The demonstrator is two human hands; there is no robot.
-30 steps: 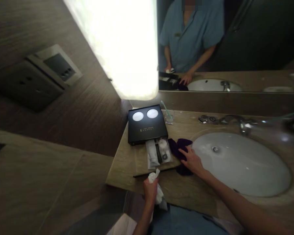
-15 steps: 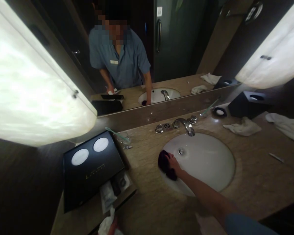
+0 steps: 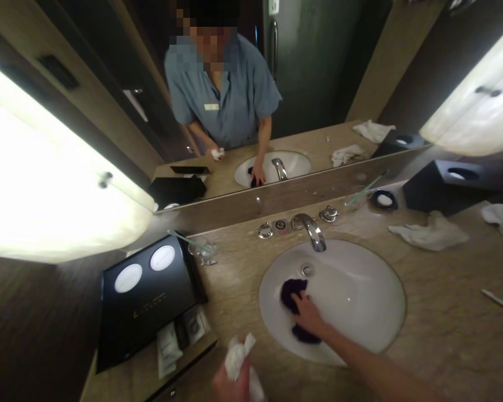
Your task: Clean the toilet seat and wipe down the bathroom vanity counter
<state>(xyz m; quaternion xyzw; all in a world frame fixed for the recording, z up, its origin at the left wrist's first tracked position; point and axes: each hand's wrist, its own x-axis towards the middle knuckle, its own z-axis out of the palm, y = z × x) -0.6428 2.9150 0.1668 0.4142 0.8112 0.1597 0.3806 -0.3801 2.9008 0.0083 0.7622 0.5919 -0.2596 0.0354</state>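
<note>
**Right hand flat on dark cloth inside basin; left hand gripping white wad**

Right hand (image 3: pixel 309 317) lies palm down, fingers together, pressed on a dark cloth (image 3: pixel 292 296) against the left inner wall of the white sink basin (image 3: pixel 360 296). Left hand (image 3: pixel 230 385) sits at the lower frame edge, fingers closed around a crumpled white tissue wad (image 3: pixel 238 357), held above the front edge of the counter.

Surroundings, largest first:
- Stone countertop (image 3: pixel 444 312) carries the basin.
- Mirror (image 3: pixel 310 84) runs along the back wall and reflects the person.
- Black amenity box (image 3: pixel 146 301) stands left of the basin, its drawer pulled out toward the front.
- White towel (image 3: pixel 427 234) lies crumpled right of the basin, well apart from both hands.
- Faucet (image 3: pixel 312 230) stands behind the basin between two handles.
- Drain (image 3: pixel 307 271) sits just beyond the cloth.

The cloth extends from under the palm toward the drain; part shows below the wrist.
</note>
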